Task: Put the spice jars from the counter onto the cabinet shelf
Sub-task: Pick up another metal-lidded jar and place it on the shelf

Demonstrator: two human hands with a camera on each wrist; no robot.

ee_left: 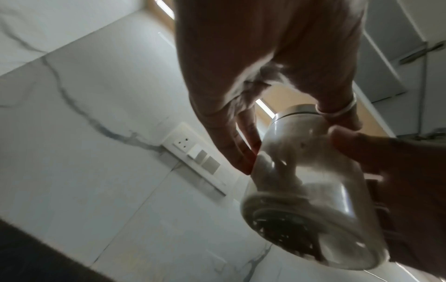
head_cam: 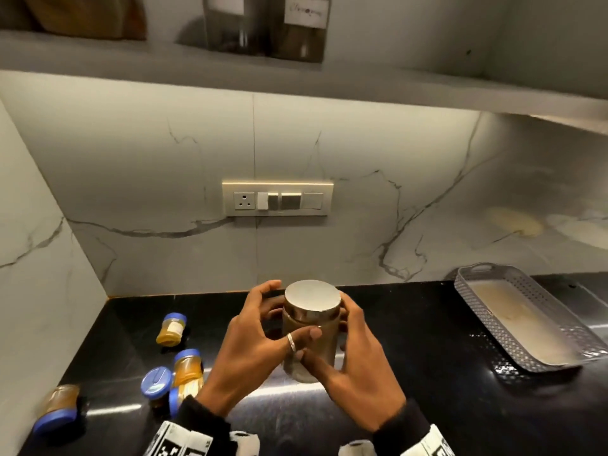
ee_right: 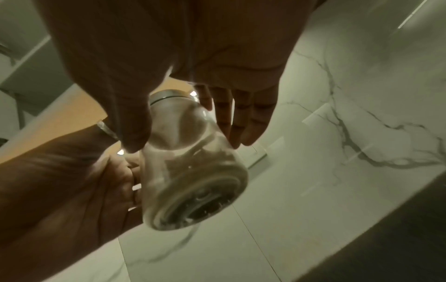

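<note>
Both hands hold one glass jar (head_cam: 311,327) with a flat silver lid upright above the black counter (head_cam: 411,357). My left hand (head_cam: 260,334), with a ring on its thumb, grips the jar's left side. My right hand (head_cam: 353,347) grips the right side, its thumb across the front. The left wrist view shows the jar (ee_left: 301,171) from below, between the left hand (ee_left: 253,85) and the right thumb. In the right wrist view the jar (ee_right: 188,156) hangs under the right hand (ee_right: 193,57). Small blue-capped spice jars (head_cam: 171,329) (head_cam: 187,365) (head_cam: 57,408) lie on the counter's left. The cabinet shelf (head_cam: 362,80) runs overhead.
Two tall labelled jars (head_cam: 230,24) (head_cam: 302,28) stand on the shelf's left half, and its right half is bare. A grey perforated tray (head_cam: 487,320) sits on the counter at the right. A socket and switch plate (head_cam: 278,199) is on the marble wall behind.
</note>
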